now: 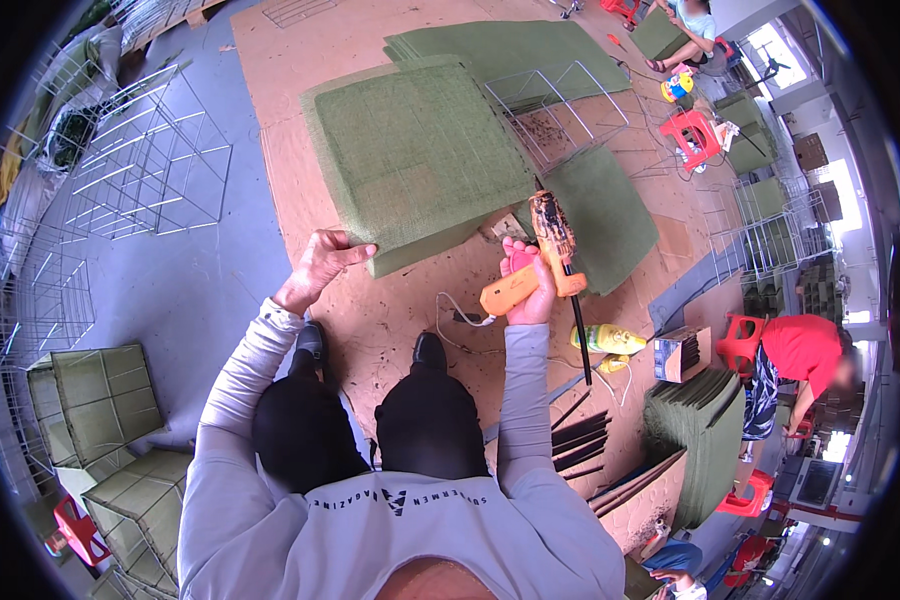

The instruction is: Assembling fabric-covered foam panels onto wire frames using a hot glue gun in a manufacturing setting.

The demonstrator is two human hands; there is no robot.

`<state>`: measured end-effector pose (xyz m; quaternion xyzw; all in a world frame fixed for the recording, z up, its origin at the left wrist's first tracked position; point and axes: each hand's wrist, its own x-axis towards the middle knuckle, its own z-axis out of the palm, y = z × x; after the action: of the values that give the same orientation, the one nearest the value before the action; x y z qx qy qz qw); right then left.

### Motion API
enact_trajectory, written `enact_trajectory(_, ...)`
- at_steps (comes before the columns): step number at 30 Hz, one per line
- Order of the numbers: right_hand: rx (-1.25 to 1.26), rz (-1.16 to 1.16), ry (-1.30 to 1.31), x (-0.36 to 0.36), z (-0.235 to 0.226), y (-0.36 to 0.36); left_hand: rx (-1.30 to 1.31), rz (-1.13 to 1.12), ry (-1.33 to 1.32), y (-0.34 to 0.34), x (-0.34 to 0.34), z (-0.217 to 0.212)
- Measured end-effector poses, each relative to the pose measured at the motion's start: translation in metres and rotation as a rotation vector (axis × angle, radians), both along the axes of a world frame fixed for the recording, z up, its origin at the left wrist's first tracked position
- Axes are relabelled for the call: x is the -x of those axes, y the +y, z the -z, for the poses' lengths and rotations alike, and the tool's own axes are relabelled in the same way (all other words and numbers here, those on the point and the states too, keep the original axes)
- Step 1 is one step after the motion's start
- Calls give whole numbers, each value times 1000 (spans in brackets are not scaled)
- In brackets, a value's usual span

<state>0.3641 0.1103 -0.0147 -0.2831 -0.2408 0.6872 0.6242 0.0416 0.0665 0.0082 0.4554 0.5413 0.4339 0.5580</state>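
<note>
A green mesh-covered box (420,150) lies on the brown cardboard in front of me. My left hand (320,265) pinches its near left corner between thumb and fingers, where the fabric edge hangs over. My right hand (536,290) is closed round the handle of an orange hot glue gun (510,292). Its nozzle end is dark with crusted glue and points away from me, beside the box's right side. A long black glue stick (582,345) juts from its rear toward me. A white cord (460,308) runs from the handle.
Wire frames (555,115) and flat green sheets (600,220) lie beyond and right of the box. A yellow bottle (610,338), black glue sticks (580,440) and stacked green panels (700,430) are at my right. More wire frames (155,160) stand left. People work nearby.
</note>
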Motion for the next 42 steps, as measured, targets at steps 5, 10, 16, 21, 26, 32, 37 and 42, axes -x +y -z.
enact_trajectory(5, 44, -2, 79, -4, 10, 5, 60, 24, 21, 0, 3, 0)
enact_trajectory(10, 22, -64, 160, -2, 6, 4, -16, -15, 31, -1, 2, 5)
enact_trajectory(16, 235, 57, -11, 3, -3, 2, -54, -11, -16, 0, 0, 5)
enact_trajectory(21, 313, -113, -5, -8, 5, 0, -37, 6, 0, -1, 0, -1)
enact_trajectory(26, 349, -108, -99, 13, -4, -20, -19, 24, 12, -4, 5, -3)
enact_trajectory(32, 309, 13, -20, -11, -3, 8, 0, 38, 5, -2, 1, -3)
enact_trajectory(37, 266, 12, -22, -12, -2, 14, -41, 24, -45, -3, 0, -8)
enact_trajectory(42, 321, -182, -45, 17, 4, -20, -34, 32, 3, -4, 4, -10)
